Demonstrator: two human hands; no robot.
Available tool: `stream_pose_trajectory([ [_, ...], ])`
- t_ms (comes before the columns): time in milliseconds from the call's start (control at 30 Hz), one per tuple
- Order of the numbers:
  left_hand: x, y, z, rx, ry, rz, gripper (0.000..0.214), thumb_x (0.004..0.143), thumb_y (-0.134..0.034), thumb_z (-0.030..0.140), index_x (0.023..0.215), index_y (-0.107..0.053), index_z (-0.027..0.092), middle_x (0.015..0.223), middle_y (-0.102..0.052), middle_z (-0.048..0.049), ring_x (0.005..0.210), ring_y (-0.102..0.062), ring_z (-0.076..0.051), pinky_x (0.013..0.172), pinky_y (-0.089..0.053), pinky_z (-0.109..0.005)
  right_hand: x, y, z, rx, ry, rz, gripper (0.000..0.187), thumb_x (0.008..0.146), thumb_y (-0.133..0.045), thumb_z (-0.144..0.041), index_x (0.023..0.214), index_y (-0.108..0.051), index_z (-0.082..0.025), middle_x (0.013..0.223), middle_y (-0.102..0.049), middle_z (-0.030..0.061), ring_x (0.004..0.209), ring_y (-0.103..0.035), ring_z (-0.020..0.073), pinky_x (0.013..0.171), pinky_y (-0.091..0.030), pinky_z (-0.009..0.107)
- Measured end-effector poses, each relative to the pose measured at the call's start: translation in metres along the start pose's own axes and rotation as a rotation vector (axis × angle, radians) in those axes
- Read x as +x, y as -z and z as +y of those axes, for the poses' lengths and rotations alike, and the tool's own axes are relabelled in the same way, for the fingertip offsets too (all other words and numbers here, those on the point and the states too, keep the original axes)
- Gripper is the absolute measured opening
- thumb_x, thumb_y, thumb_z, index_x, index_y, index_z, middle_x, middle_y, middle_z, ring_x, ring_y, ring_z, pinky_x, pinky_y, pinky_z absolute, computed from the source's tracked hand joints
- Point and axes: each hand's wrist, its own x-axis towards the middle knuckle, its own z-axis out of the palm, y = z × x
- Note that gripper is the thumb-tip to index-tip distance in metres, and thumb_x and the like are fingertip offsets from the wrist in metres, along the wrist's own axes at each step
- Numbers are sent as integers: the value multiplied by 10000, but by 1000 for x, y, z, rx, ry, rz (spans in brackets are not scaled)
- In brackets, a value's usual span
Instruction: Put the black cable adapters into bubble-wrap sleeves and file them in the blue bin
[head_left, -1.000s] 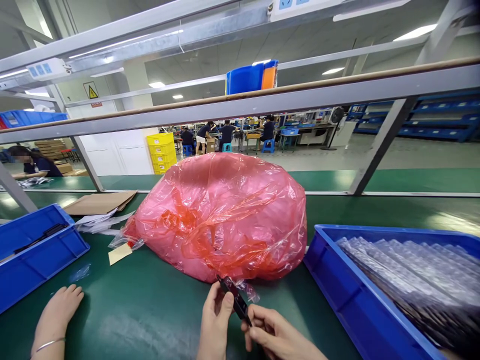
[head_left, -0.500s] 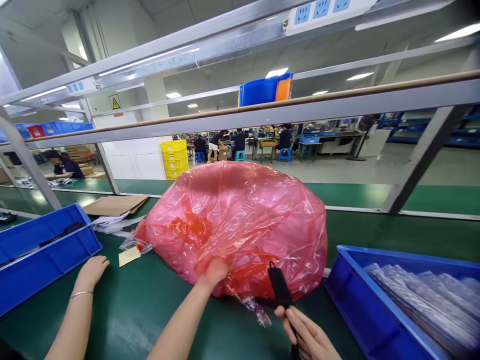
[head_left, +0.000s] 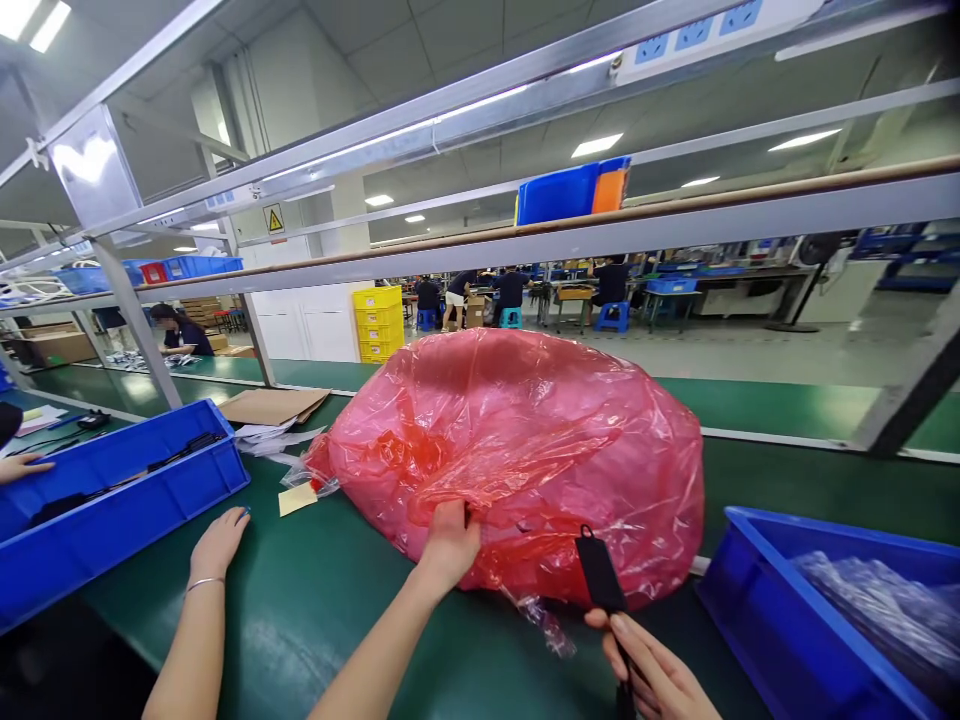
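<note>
A large translucent red plastic bag (head_left: 555, 420) sits bunched on the green bench. My left hand (head_left: 450, 545) is at the bag's opening, fingers curled at the red film. Something small and dark shows by its fingertips, too hidden to name. In my right hand (head_left: 645, 660), to the right, is a flat black piece with a small loop (head_left: 600, 572), pinched near its lower end; a dark cord-like length runs down from it. The loop end points up in front of the bag. Clear crumpled plastic (head_left: 551, 625) sticks out under the bag.
Another person's hand with a bracelet (head_left: 221, 545) rests on the bench at left, near a blue bin (head_left: 165, 500) of black parts. A further hand (head_left: 26, 466) touches that bin. A blue bin (head_left: 780, 620) of clear-bagged items stands right. Cardboard (head_left: 274, 406) lies behind.
My left hand has drawn back from under the red film, so its fingers show more. My right hand still holds the black piece. The whole view has swung left.
</note>
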Motion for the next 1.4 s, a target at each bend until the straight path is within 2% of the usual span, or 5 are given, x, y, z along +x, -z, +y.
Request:
stream_pose_trajectory([
  [133,-13,-30,-2,-186,10,-43,331,950,-589,474,994,-598,146,924,-664,-55,831,-628,-162,777,-536,-317,2,1,4,44,19,19,588,746,-688,-762,932,-703,-204,654,-431,-65,478,-188,29,464,-130,197],
  [333,-69,-3,-4,-527,59,-117,402,864,-676,549,826,-535,175,753,-520,14,684,-459,-110,660,-374,-239,4,2,9,96,33,-21,564,758,-707,-732,941,-700,-198,657,-463,-57,480,-175,32,452,-133,193],
  [700,-114,-8,-45,-219,183,5,217,946,-538,399,866,-502,200,704,-517,32,680,-486,-141,677,-385,-271,5,9,8,53,7,-135,578,748,-716,-739,974,-709,-207,683,-490,-54,495,-240,49,457,-173,199],
  [900,-159,-22,-89,396,10,106,498,900,-521,150,1395,-477,168,1375,-565,-165,1273,-504,-309,1070,-399,-476,-1,4,6,9,23,-259,587,801,-665,-738,1048,-723,-209,720,-508,-37,525,-247,63,466,-177,209],
  [1400,-181,-43,-104,583,-203,-79,109,973,-548,178,1001,-647,212,1037,-661,-53,974,-558,-229,841,-462,-368,-11,-10,9,-222,66,-558,636,854,-567,-754,1045,-713,-165,676,-554,-38,515,-272,78,513,-156,253],
])
